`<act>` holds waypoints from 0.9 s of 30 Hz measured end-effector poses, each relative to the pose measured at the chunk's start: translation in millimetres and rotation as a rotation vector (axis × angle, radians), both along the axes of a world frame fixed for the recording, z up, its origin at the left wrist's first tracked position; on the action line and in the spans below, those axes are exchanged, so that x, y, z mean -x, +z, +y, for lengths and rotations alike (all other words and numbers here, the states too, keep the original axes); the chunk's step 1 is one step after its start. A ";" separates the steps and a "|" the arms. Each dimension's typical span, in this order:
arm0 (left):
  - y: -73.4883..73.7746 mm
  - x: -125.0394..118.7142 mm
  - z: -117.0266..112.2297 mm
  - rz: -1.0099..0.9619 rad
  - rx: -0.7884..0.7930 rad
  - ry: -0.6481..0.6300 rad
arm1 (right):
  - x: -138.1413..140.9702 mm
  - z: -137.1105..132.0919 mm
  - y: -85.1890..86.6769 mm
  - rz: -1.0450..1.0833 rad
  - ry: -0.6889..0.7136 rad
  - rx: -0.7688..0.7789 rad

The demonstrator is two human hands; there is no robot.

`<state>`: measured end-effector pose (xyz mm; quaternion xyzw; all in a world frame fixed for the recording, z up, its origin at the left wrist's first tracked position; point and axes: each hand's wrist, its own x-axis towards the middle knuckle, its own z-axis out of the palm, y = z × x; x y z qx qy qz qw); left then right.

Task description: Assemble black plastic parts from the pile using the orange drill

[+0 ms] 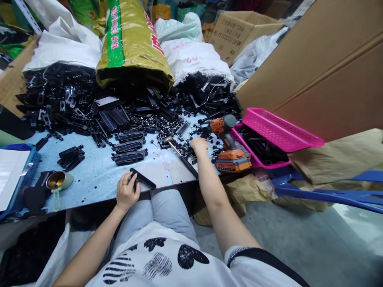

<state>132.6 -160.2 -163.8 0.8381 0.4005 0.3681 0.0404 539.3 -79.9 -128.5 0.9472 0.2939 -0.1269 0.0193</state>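
My left hand (pixel 127 190) is closed on a long, narrow black plastic part (pixel 144 178) at the table's front edge. A ring shows on one finger. My right hand (pixel 199 145) reaches into the loose small black parts and screws (pixel 167 126), its fingers curled together; whatever they pinch is hidden. Between the hands a hammer (pixel 182 157) lies with its dark handle toward the edge. Just right of my right hand stands an orange and black cordless drill (pixel 229 143) on its battery. Several assembled black pieces (pixel 130 147) lie stacked beyond my left hand.
Large heaps of black parts (pixel 60 99) spill from a yellow-green sack (pixel 134 36) and white sacks (pixel 194 56) at the back. Pink baskets (pixel 278 129) stand at right beside a cardboard sheet (pixel 329 71). A cup (pixel 64 180) and papers (pixel 12 171) are at left.
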 end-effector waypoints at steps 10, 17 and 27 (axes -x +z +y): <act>34.2 -15.4 16.4 0.341 0.072 -0.351 | -5.9 -23.6 12.7 -0.193 0.410 -0.163; 43.0 -33.1 28.0 0.567 0.127 -0.286 | -7.0 -15.7 24.0 -0.240 0.715 -0.119; 33.3 -32.1 24.7 0.491 0.246 -0.181 | 9.6 -134.8 23.8 -0.001 0.591 -0.265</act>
